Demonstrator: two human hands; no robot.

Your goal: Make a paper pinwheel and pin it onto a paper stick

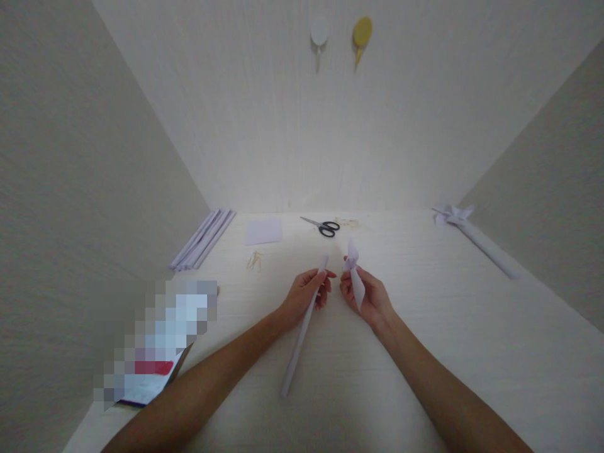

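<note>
My left hand (pixel 308 292) is closed round the upper part of a rolled paper stick (pixel 300 343), pale lilac, which slants down toward me. Close beside it, my right hand (pixel 367 294) pinches a folded paper pinwheel (pixel 358 286) of the same pale paper, its blades pointing up and down. The pinwheel and the stick's upper end are a short gap apart. Beyond the hands lies a pair of scissors (pixel 325 228) with black handles. At the right rests a finished paper pinwheel on a stick (pixel 488 249).
Several rolled paper sticks (pixel 204 240) lie at the back left, near a square paper sheet (pixel 263 231) and a small pile of toothpicks (pixel 255 260). A blurred-out lit tablet (pixel 146 384) stands at the left. White (pixel 319 31) and yellow (pixel 363 31) round items hang on the wall.
</note>
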